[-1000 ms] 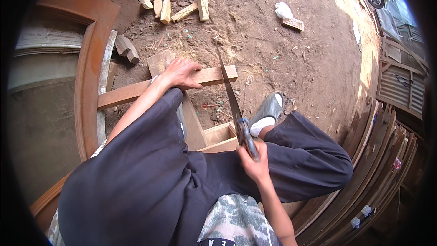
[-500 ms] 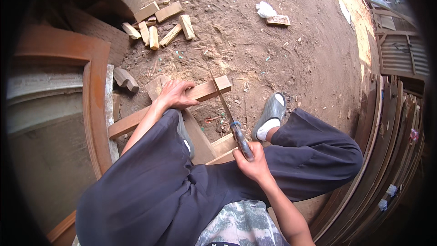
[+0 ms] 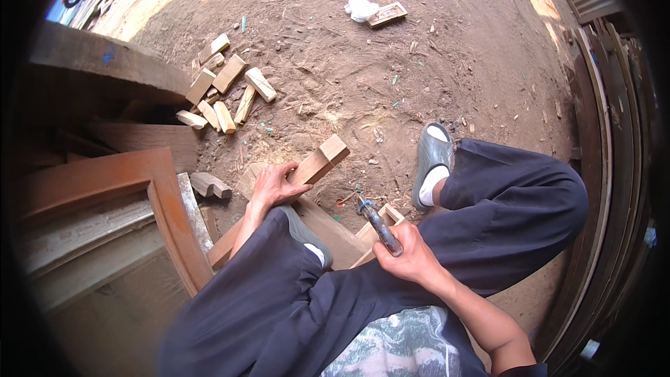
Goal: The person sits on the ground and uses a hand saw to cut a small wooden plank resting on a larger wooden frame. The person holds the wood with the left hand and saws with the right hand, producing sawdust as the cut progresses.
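My left hand (image 3: pixel 273 186) presses down on a long squared wooden bar (image 3: pixel 322 160) that lies slanted on the dirt in front of me. My right hand (image 3: pixel 410 260) is closed round the dark handle of a saw-like hand tool (image 3: pixel 379 226). Only the handle and a short stub of metal show, pointing toward the bar and apart from it. A light wooden frame piece (image 3: pixel 385 215) lies just under the tool. My legs in dark trousers fill the lower middle, with a grey slipper (image 3: pixel 431 159) to the right of the bar.
A pile of several short wood offcuts (image 3: pixel 225 95) lies at the upper left. A white rag (image 3: pixel 360 8) and a small carved block (image 3: pixel 388 14) sit far ahead. A brown curved wooden frame (image 3: pixel 162 204) stands at left, stacked planks (image 3: pixel 601 132) at right.
The tool's long blade lay across the bar before; now it is drawn back toward me and off the bar. My left hand has stayed on the bar. The view has swung.
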### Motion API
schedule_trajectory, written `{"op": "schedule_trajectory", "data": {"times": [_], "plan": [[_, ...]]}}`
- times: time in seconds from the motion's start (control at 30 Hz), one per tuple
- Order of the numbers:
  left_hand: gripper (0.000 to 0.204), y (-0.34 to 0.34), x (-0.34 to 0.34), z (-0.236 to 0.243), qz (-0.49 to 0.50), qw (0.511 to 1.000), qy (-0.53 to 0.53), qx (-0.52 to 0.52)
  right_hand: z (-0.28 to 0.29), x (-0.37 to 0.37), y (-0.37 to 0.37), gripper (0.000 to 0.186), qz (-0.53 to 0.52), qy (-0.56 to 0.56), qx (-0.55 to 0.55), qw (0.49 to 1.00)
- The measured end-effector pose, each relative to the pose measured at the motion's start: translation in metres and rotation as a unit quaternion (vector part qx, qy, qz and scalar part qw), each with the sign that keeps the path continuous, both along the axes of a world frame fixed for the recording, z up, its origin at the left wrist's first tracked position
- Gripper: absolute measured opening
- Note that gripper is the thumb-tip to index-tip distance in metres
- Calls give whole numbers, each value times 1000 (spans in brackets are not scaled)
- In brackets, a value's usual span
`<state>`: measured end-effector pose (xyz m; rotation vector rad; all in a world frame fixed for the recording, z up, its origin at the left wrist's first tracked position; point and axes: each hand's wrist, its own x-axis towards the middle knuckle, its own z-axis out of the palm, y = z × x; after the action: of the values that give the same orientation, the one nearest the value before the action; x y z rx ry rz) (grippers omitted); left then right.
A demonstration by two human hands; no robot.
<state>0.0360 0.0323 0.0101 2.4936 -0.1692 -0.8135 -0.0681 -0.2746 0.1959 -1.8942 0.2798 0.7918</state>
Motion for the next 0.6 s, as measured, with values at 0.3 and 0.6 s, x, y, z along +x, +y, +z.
{"op": "schedule_trajectory", "data": {"times": [0.3,0.6], "plan": [[65,-9,1,4,-11,1000,-21,4,9,-9,-14,37,-1,-6,17,1000],[72,-4,0,13,23,999,27,15,50,-24,-27,38,-8,59,20,998]]}}
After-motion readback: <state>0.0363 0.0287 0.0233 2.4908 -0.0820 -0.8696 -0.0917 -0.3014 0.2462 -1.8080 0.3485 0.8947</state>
